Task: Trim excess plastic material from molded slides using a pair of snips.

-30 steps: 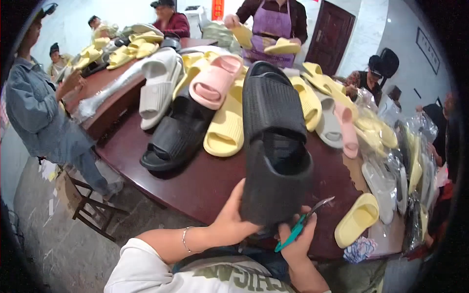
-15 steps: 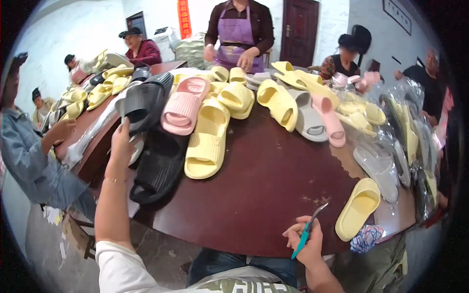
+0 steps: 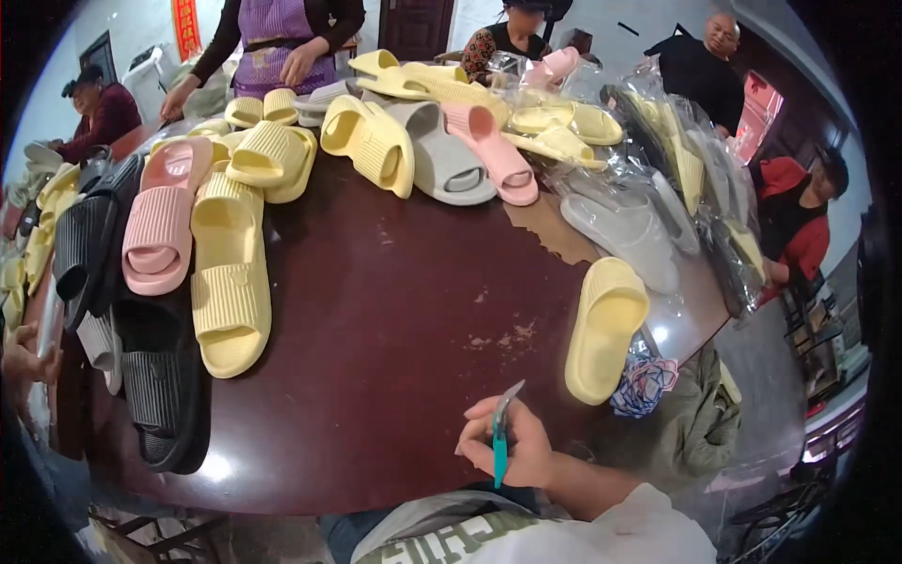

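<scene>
My right hand is closed around a teal-handled tool with a curved metal tip, just above the table's near edge. The tip points up and away from me. To the right of this hand, a single yellow slipper lies on the dark red table. A crumpled blue-and-white patterned cloth is beside that slipper. My left hand is out of view. At the left stand a black slipper, a pink slipper and a yellow slipper, overlapping at their far ends.
More yellow, grey and pink slippers line the table's far side. Clear-bagged slippers pile up at the right. Across the table stands a person in a purple apron; others sit or stand around. Another person's hand shows at the left rim.
The view has turned right, so the slippers sit farther left. My left hand, earlier at the dark slippers, has gone out of view. My right hand still grips the teal-handled tool.
</scene>
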### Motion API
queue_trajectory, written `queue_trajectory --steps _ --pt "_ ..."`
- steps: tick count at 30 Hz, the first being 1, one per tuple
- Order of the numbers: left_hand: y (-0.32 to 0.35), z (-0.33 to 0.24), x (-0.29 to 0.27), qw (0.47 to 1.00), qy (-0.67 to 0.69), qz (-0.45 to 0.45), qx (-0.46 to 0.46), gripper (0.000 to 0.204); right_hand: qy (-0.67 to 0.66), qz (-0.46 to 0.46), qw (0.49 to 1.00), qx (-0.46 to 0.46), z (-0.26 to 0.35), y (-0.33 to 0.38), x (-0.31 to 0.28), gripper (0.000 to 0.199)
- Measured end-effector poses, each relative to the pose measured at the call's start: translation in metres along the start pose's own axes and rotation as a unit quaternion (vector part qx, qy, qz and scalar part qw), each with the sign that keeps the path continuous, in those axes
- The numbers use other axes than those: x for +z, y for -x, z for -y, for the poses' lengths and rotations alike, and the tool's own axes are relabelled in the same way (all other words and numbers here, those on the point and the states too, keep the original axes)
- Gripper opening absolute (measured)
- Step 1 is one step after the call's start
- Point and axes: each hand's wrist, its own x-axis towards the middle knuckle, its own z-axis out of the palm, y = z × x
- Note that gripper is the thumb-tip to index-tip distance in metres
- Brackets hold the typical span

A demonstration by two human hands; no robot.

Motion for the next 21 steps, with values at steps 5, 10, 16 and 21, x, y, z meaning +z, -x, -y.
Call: queue_trajectory --steps 5,10,16,21 --pt "-0.016 0.001 0.001 0.999 -0.015 0.049 0.015 0.024 0.038 0.0 0.999 0.013 0.005 -0.001 0.0 0.033" --pt "-0.033 -0.002 -0.003 0.995 -0.02 0.09 0.045 0.024 0.076 0.007 0.997 0.023 0.037 -0.016 -0.005 0.034" --pt "-0.043 -0.044 -0.015 0.99 -0.032 0.124 0.065 0.024 0.168 -0.025 0.985 -0.02 0.068 -0.134 -0.001 0.033" --pt "-0.067 -0.019 -0.046 0.981 -0.056 0.151 0.104 0.024 0.435 -0.212 0.874 -0.048 0.037 -0.268 -0.03 0.048"
